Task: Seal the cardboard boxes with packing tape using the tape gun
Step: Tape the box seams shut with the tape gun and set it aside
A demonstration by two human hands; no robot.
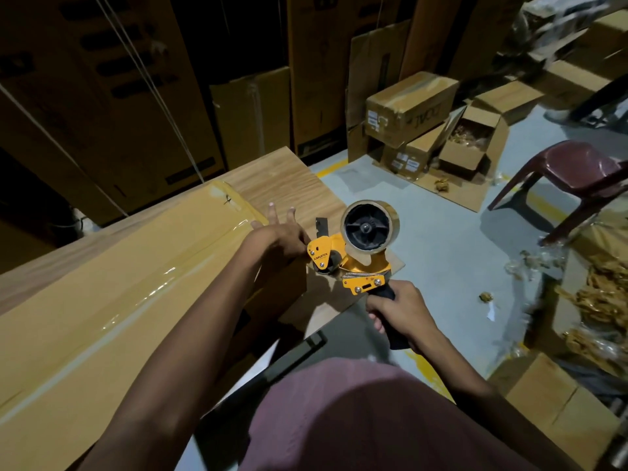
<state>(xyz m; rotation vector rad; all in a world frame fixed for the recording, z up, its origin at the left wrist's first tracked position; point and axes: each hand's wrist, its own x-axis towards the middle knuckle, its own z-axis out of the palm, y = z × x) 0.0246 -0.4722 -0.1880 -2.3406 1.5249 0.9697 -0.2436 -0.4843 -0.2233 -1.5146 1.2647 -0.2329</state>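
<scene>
Head view | your right hand [402,312] clenches the black handle of the yellow tape gun [353,256] at 5 o'clock | your left hand [280,234], fingers spread flat, presses the taped cardboard box [112,294] end, at 9 o'clock of the gun | box lies on the wooden table [289,178]

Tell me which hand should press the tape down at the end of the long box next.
Left. The left hand already rests at the near end of the long box, fingers spread, beside the tape gun. The right hand is busy gripping the gun's handle, away from the box.
</scene>
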